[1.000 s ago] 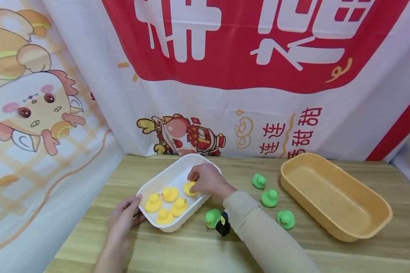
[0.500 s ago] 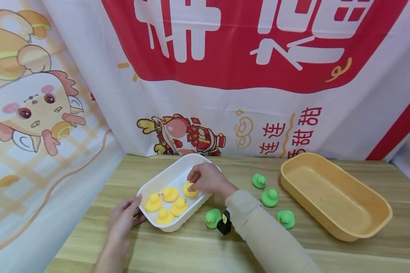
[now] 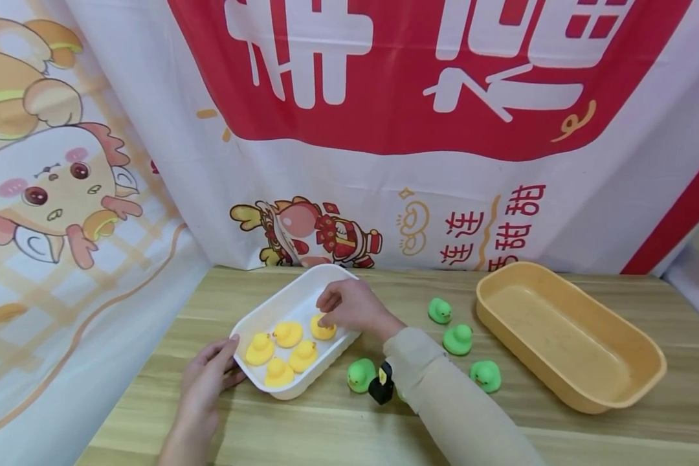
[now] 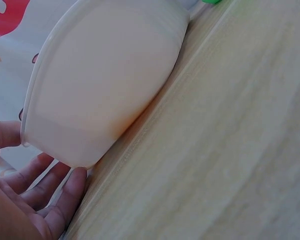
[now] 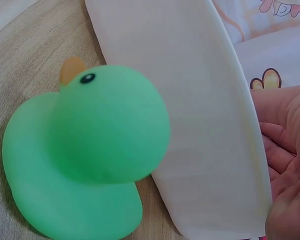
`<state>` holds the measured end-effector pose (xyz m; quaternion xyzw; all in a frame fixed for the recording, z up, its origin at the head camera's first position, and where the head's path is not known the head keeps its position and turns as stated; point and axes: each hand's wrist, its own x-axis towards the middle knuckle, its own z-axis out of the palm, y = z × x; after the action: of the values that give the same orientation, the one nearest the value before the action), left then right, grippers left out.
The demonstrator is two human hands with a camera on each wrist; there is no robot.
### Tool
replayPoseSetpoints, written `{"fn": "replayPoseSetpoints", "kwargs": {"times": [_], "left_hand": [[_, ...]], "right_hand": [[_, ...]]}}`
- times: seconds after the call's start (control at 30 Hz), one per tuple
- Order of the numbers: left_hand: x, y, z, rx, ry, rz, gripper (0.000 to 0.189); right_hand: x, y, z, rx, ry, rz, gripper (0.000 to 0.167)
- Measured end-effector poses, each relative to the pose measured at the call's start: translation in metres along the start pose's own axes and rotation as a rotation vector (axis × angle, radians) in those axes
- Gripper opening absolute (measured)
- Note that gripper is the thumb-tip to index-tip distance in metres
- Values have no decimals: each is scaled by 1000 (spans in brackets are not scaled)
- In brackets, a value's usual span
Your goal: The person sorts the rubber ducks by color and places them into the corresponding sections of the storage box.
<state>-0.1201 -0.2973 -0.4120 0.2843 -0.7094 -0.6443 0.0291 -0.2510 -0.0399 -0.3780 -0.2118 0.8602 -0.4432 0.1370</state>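
Note:
My left hand (image 3: pixel 208 372) grips the near-left end of the white plastic tub (image 3: pixel 288 391), thumb over the rim and fingers against the outer wall below, as the left wrist view shows. My right hand (image 3: pixel 358 305) reaches over the tub's right rim with curled fingers. Its thumb and fingertips are at a yellow rubber duck (image 3: pixel 323 330) inside the tub, and the hand hides part of that duck. Several other yellow rubber ducks (image 3: pixel 288 334) sit in the tub's near half. In the right wrist view, a green rubber duck (image 5: pixel 110 125) stands close beside the tub.
More green rubber ducks (image 3: pixel 457 340) sit on the wooden table (image 3: pixel 303 433) right of the tub, one partly hidden by my right sleeve. An orange-tan plastic tub (image 3: pixel 565 330) stands at the right. A printed cloth (image 3: pixel 384 175) hangs behind the table.
The whole head view has shifted slightly. Both hands stay at the white tub and the yellow duck, with the right fingers a little higher on the duck.

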Motion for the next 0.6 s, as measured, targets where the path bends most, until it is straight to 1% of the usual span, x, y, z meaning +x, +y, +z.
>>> {"fn": "replayPoseSetpoints", "kwargs": {"times": [0.2,0.43,0.6], "left_hand": [[0,1,-1,7,-8,-2,63],[1,1,-1,9,-14,-20,61],[2,0,0,5,-10,-15,60]], "right_hand": [[1,0,-1,8,10,-7,23],[-1,1,-1,27,7,-10,21],[-1,2,-1,28,17,-21,22]]}}
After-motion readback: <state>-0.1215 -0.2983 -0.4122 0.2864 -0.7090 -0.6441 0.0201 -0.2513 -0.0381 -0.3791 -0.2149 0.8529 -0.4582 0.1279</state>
